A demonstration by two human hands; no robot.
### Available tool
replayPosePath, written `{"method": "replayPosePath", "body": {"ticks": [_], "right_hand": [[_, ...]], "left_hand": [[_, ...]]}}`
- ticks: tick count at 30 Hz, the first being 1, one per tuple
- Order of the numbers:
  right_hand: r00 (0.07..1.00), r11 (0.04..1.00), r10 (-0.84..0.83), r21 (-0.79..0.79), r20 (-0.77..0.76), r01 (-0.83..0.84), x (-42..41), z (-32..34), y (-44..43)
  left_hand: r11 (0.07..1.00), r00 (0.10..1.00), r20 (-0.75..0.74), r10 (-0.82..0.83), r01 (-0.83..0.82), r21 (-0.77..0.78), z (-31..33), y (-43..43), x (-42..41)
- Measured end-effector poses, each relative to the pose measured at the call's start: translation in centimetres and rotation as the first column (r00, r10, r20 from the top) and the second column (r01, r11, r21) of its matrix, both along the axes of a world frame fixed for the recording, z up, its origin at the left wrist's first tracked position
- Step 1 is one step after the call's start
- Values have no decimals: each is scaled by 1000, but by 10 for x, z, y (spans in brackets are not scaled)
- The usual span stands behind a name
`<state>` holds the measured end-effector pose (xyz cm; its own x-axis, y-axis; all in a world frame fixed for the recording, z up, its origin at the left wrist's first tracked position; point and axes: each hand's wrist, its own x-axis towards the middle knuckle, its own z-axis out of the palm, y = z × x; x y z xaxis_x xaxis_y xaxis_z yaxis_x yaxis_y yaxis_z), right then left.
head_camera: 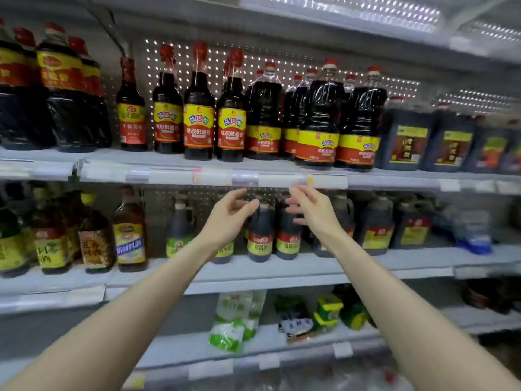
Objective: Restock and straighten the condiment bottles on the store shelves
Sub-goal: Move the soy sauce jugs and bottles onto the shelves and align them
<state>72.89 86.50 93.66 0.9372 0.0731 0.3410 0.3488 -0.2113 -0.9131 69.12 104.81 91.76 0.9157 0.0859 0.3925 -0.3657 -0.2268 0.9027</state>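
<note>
I am seeing amber plastic bottles with blue-and-yellow labels (129,230) standing at the left of the middle white metal shelf (366,261). The left hand (229,214) is hovering in front of that shelf, fingers loosely curved and apart from the thumb, holding nothing. Just behind and between both hands, small dark bottles with red-and-yellow labels (260,232) are standing near the shelf's front edge, labels facing out. The right hand (308,210) is likewise hanging open and empty, its fingertips lying just under the white price rail (214,176); I cannot tell whether they are touching it. I am judging these small bottles to be stiff, smooth, liquid-filled and moderately heavy, perhaps breakable if glass, so I am favouring a wrap around the labelled belly rather than the narrow neck. Up on the right, big dark plastic jugs with red caps (318,114) are looking far heavier, probably calling for two hands
</note>
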Motion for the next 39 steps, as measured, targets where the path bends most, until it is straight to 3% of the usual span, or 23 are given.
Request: {"method": "replayPosePath", "body": {"ticks": [9, 15, 26, 39], "right_hand": [[978, 995, -96, -46, -185, 89, -35, -100, -100], [942, 992, -125, -64, -313, 110, -18, -193, -168], [795, 991, -44, -125, -605, -41, 45, -413, -264], [612, 988, -116, -154, -783, -10, 28, -727, -272]], "left_hand": [[996, 971, -222, -87, 91, 8, -98, -93, -23], [998, 927, -370, -66, 63, -18, -185, -160, -9], [991, 717, -695, 52, -125, -55, -400, -272, 32], [972, 464, -885, 47, -226, -67, -699, -288, 21]]}}
